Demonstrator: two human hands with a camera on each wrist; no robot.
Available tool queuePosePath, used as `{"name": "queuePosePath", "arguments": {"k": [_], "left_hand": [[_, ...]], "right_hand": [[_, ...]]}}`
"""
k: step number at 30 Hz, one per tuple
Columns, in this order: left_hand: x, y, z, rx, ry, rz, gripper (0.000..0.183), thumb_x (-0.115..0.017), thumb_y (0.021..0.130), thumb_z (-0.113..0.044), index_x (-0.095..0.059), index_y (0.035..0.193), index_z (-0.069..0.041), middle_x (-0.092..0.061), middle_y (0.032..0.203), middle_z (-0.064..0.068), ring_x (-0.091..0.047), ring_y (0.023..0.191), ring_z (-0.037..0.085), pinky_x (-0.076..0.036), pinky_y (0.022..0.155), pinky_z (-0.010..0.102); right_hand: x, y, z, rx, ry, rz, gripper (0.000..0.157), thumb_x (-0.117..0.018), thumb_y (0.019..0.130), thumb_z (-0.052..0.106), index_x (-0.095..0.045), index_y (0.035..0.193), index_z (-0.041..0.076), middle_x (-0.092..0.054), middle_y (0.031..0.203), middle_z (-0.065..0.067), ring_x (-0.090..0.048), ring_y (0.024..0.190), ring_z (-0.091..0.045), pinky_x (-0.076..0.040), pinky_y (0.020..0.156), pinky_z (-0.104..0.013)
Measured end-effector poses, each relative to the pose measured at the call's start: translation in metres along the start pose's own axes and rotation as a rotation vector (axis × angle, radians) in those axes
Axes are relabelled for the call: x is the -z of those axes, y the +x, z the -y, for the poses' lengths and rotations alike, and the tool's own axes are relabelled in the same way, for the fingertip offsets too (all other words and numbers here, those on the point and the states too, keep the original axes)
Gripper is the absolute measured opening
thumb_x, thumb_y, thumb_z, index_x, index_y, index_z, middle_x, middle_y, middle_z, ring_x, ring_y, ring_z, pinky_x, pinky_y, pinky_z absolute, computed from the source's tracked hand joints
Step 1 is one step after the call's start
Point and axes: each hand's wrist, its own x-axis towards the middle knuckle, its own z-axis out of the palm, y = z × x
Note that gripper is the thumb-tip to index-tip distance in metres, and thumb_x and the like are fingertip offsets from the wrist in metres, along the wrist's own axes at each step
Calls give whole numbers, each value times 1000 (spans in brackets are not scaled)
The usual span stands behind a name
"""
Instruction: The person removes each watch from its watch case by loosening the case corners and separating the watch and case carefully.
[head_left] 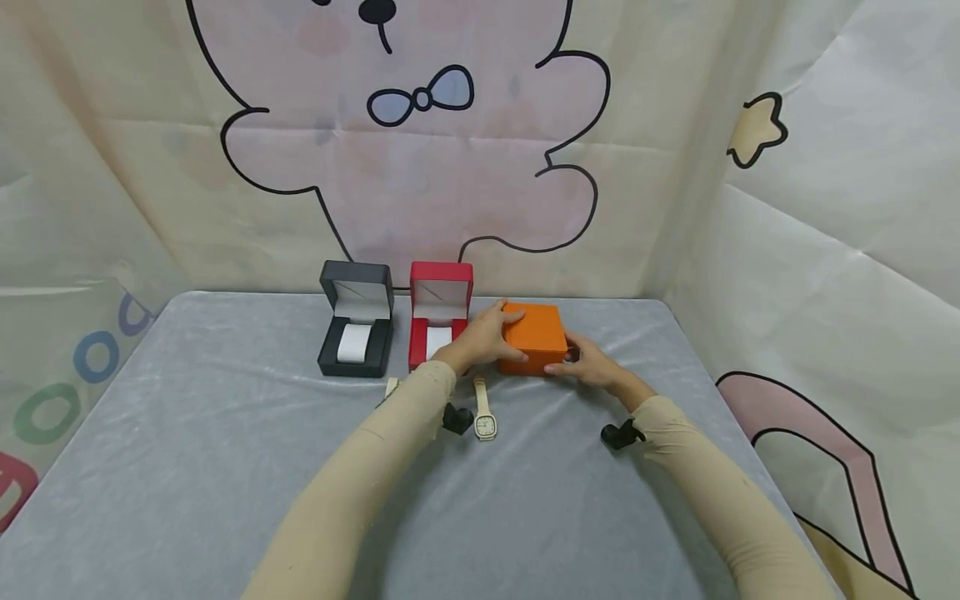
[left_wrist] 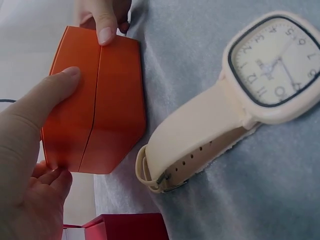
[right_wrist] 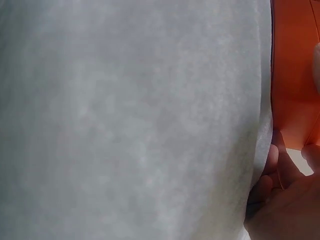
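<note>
An orange watch box [head_left: 536, 327], its lid down, sits toward the back of the table, right of centre. My left hand [head_left: 482, 335] grips its lid from the left, with the thumb on the front face and the fingers round the side. At the lower right my right hand [head_left: 592, 364] holds the box, thumb on the front near the lid seam [left_wrist: 95, 107]. Just in front lies a cream watch [head_left: 485, 426] with a squarish face and buckled strap. Another pale watch [head_left: 392, 386] is mostly hidden behind my left forearm.
Left of the orange box, a red watch box [head_left: 441, 273] stands with its lid up, a white cushion inside, partly covered by my left hand. Beside it is a black watch box [head_left: 356, 273], also with lid raised. A grey cloth covers the table [head_left: 187, 433]; printed curtains hang behind.
</note>
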Motion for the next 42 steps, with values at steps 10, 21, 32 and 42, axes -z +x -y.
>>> {"name": "queuePosePath", "arguments": {"k": [10,21,32,42], "left_hand": [[3,4,1,-4,-19,-10,87,-87,79,-38,-45,153,-20,-24,167,17,-40,145,35,-36,120,47],[11,5,-2,56,-118,-10,84,-86,78,-37,-48,151,-22,-27,167,15,-36,148,33,-32,122,49],[12,5,1,96,-220,-30,81,-87,77,-38,-52,149,-26,-41,159,9,-45,138,27,-36,119,48],[13,5,-2,86,-192,-20,78,-85,79,-42,-54,148,-24,-47,155,8,-50,131,26,-41,115,47]], "right_hand": [[2,3,-3,5,16,18,73,-75,93,22,-38,154,5,-55,145,-20,-53,125,-32,-40,111,-49],[5,0,5,-7,-49,46,65,-70,97,27,-42,150,1,-55,144,-22,-54,129,-36,-40,113,-55],[5,-2,11,68,-172,56,56,-67,98,22,-48,145,-3,-56,143,-25,-57,127,-40,-45,109,-55],[7,-5,16,58,-255,53,56,-69,97,29,-53,141,-1,-61,138,-23,-64,118,-36,-50,103,-52]]}}
